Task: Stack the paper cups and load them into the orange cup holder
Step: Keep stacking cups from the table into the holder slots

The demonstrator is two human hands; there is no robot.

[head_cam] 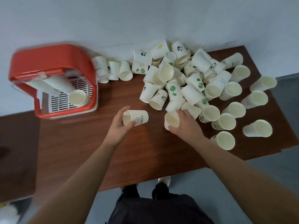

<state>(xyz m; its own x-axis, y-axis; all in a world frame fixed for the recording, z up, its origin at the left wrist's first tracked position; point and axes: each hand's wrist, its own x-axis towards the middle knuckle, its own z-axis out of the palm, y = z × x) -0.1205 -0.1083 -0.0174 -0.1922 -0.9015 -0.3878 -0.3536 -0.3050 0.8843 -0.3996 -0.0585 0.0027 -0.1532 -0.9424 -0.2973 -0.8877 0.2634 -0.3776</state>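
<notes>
The left hand (120,122) grips a "HELLO" paper cup (135,118) on its side; just right of it, the right hand (186,125) clasps a plain paper cup (171,121).

Bare table (113,97) between orange cup holder (53,65) and cup pile (186,78)

We record one wall (145,16): plain, pale grey-white, running behind the far edge of the counter. One counter (145,151): rectangular, dark reddish-brown wood-grain top, set against that wall, with a faint sheen near its middle. One second brown surface (17,143): to the left, darker; we cannot tell what it belongs to. One floor (275,175): smooth grey, showing past the counter's near and right edges. Light: soft and even.
</notes>
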